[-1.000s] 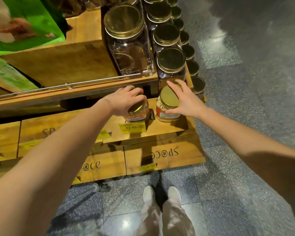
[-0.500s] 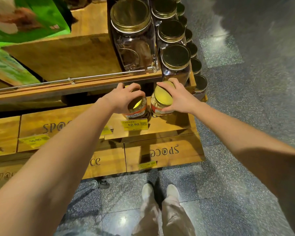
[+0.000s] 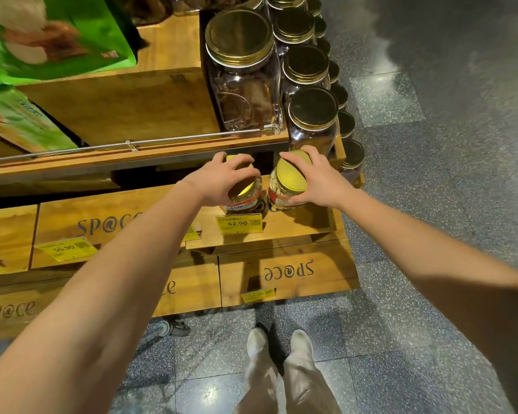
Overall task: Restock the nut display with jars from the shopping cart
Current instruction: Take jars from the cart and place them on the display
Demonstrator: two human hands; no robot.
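Your left hand (image 3: pixel 222 182) grips the lid of 1 cashew jar (image 3: pixel 244 201), and your right hand (image 3: pixel 316 180) clasps a 2nd jar (image 3: pixel 289 180) at its 3 o'clock. Both are at the lower wooden ledge (image 3: pixel 299 225), under the upper shelf (image 3: pixel 177 150) at 12 o'clock. Push back carelessly and your knuckles may catch that overhang, or the jars may knock together and tip.

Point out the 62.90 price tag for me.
In the head view, the 62.90 price tag hangs on the front edge of the lower wooden shelf, near centre frame, directly below the cashew jar that the left hand grips.
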